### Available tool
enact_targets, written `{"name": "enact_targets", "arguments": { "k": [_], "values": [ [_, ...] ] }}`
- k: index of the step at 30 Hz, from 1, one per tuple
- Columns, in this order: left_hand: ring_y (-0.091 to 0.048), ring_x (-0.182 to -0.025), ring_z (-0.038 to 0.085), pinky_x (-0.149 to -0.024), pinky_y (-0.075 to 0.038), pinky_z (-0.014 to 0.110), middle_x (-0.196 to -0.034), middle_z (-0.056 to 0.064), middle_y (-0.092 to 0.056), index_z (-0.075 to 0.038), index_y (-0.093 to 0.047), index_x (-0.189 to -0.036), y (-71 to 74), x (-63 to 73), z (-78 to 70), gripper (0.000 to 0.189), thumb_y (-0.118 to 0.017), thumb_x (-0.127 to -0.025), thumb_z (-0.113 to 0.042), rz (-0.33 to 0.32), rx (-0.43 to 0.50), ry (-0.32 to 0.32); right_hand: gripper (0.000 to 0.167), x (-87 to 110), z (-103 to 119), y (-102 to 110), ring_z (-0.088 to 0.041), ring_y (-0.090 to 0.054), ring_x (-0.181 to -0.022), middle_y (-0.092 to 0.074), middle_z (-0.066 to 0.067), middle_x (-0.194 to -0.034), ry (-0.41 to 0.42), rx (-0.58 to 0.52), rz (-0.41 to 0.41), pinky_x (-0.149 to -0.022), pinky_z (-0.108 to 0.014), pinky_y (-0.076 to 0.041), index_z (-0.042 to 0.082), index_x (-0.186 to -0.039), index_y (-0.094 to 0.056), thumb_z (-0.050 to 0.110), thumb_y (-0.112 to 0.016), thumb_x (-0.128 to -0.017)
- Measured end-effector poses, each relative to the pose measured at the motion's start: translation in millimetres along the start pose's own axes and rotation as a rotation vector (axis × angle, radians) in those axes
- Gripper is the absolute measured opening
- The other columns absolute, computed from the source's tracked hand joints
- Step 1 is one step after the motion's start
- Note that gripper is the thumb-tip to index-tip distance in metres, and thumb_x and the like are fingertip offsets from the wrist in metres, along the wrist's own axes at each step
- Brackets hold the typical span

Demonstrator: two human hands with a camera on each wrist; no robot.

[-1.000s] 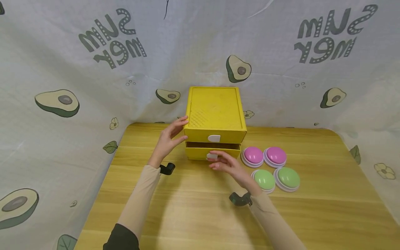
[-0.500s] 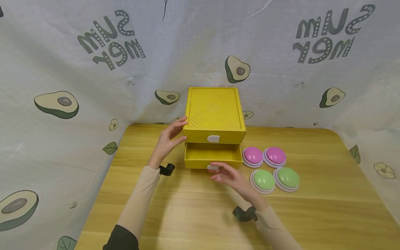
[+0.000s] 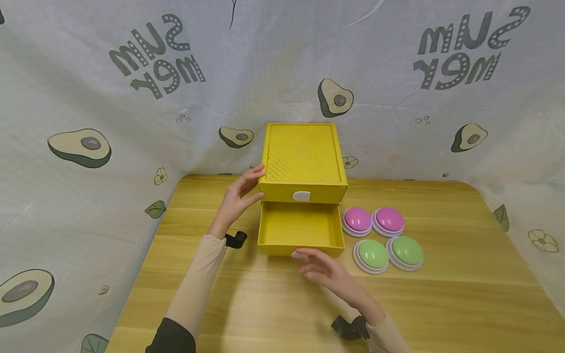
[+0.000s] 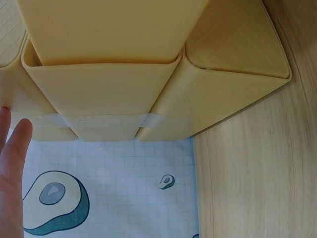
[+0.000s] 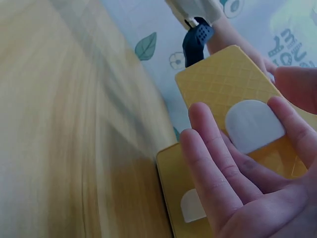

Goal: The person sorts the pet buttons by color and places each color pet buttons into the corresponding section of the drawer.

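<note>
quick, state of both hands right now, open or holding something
Left hand: open, fingertips touching the box.
Right hand: closed, fingers holding the lower handle.

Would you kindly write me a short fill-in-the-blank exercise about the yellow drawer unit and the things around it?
1. The lower drawer stands ____, whereas the upper drawer is closed.
2. In the head view, the left hand is at the ____ side of the yellow unit.
3. The handle by the right hand is ____ in colour.
4. Of the four domes on the table, two are pink and two are ____.

Missing words: open; left; white; green.
</note>
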State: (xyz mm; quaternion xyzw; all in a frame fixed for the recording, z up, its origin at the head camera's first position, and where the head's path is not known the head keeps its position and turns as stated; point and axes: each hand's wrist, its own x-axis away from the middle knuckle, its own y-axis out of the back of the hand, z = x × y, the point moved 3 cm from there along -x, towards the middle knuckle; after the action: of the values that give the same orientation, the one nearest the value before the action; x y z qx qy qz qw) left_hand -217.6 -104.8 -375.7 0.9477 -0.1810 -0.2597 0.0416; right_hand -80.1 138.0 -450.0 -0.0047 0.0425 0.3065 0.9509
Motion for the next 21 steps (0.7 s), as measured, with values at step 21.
{"name": "enact_targets", "arguments": {
  "k": [21],
  "values": [
    [-0.041,-0.131,0.033,-0.107,-0.032,0.055,-0.146,0.022,-0.038,0.011,-0.050,-0.129,-1.6,0.6,-1.7,0.045,-0.060,-0.086,0.016,-0.001,0.007,0.001,0.048,28.5,7,-22,-0.033,-0.058,-0.109,-0.042,-0.027,-0.140,0.033,-0.014,0.040,-0.088,-0.039,-0.053,0.000,-0.143,-0.037,-0.003,-0.048,-0.097]
  ]
}}
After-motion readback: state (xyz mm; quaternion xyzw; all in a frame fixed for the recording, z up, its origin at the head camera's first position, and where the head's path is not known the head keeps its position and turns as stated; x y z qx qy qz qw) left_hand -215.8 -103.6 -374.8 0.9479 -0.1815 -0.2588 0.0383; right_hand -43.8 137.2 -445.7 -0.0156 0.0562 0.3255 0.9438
